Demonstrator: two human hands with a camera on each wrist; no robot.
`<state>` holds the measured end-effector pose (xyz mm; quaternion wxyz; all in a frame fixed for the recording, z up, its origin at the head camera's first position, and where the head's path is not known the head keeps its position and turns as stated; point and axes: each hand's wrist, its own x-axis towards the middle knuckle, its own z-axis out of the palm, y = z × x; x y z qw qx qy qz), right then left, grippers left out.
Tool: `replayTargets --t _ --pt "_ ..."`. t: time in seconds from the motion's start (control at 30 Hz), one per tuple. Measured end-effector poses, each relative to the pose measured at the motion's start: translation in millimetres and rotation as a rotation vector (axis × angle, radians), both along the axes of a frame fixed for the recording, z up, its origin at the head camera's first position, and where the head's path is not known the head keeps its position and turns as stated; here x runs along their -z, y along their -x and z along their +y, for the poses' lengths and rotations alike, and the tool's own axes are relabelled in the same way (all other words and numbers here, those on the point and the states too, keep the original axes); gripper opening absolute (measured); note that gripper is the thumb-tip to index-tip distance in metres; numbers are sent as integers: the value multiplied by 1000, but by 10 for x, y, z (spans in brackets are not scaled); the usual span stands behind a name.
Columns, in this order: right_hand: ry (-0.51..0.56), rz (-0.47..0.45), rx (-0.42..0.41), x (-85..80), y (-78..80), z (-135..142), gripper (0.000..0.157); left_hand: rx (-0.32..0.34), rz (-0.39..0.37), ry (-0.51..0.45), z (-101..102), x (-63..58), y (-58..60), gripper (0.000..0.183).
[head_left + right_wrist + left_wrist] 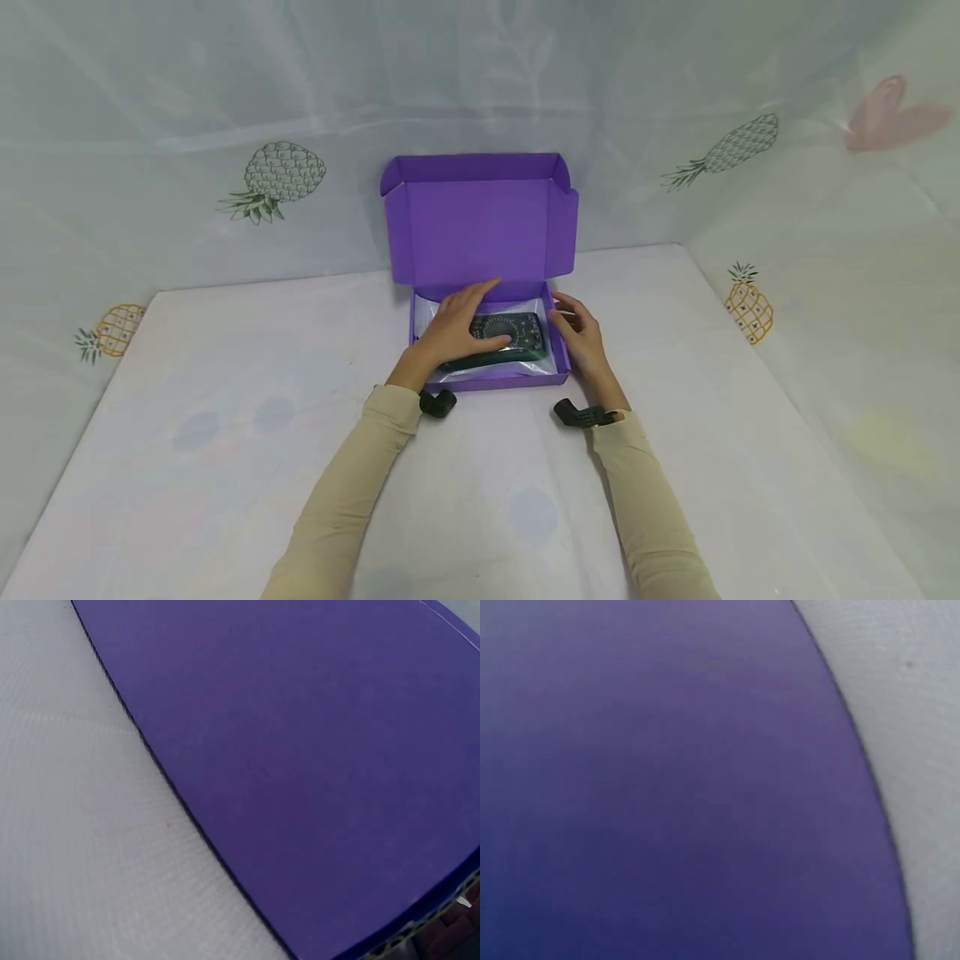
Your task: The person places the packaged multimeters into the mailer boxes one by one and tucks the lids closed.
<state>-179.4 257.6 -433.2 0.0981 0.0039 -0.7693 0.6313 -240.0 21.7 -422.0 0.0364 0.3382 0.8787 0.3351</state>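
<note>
A purple cardboard box (498, 384) stands with its lid (480, 229) raised at the back. Inside it lies a dark multimeter (528, 332) with a round dial, on or in clear plastic. Over the multimeter's left part spreads my left hand (453, 329), thumb across its face and fingers stretched toward the lid, hiding that end. My right hand (583, 337) grips the box's right side wall, thumb at the rim and fingers bent along the outside. Both wrist views are filled mostly by the box's purple wall (705, 787), close up.
A white cloth with faint spots covers the table (225, 483). Behind and at the sides hang pale curtains printed with pineapples (285, 172). Dark wrist cameras (577, 413) sit on both wrists, close in front of the box.
</note>
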Motion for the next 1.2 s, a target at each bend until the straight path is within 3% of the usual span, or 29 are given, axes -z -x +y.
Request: replayTargets --t 0.17,0.43,0.77,0.97,1.2 --pt "-3 -5 -2 -4 -12 -18 45 -12 43 -53 -66 -26 -21 87" --pt "25 21 -22 21 1 -1 46 -72 201 -225 -237 -51 50 68" --pt "49 27 -20 27 13 11 46 -91 176 -328 -391 -4 89 64" --pt "41 16 -24 17 9 11 46 -142 128 -427 -481 32 104 61" --pt "39 -2 -11 10 -2 -3 47 -182 168 -558 -550 115 112 58"
